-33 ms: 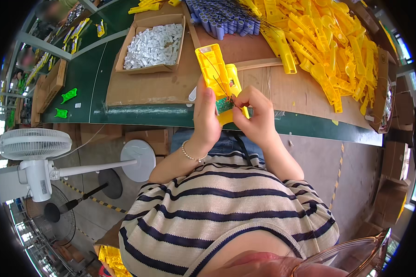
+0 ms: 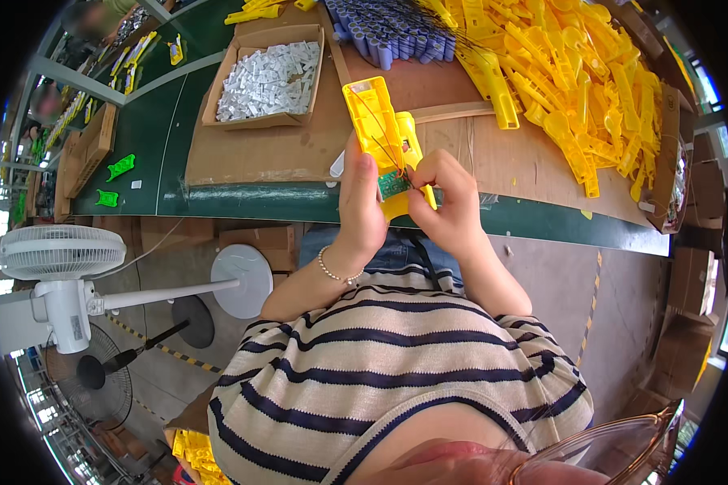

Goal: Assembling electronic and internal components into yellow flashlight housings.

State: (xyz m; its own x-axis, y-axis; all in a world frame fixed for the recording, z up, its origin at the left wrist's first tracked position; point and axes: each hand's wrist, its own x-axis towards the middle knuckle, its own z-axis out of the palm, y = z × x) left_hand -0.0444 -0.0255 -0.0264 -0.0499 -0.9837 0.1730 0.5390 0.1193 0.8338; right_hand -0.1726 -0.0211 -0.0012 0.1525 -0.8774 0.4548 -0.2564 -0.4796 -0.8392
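My left hand (image 2: 360,198) is closed round a yellow plastic housing (image 2: 366,105), holding it tilted above the table's near edge. The housing is an open shell with a long handle part, and thin red and dark wires (image 2: 390,149) run along its inside. A small green circuit board (image 2: 392,185) sits across its lower part, between my two hands. At the board's right edge my right hand (image 2: 447,194) pinches with thumb and forefinger, beside the wire ends. What lies between those fingertips is too small to make out.
Behind the housing stands a cardboard box (image 2: 210,113) of small white parts. Blue-wrapped cylinders with dark wires (image 2: 388,40) lie at the back, and a heap of yellow housings (image 2: 574,97) fills the right. Two green pieces (image 2: 121,167) lie left. A white fan (image 2: 61,250) stands beside the table.
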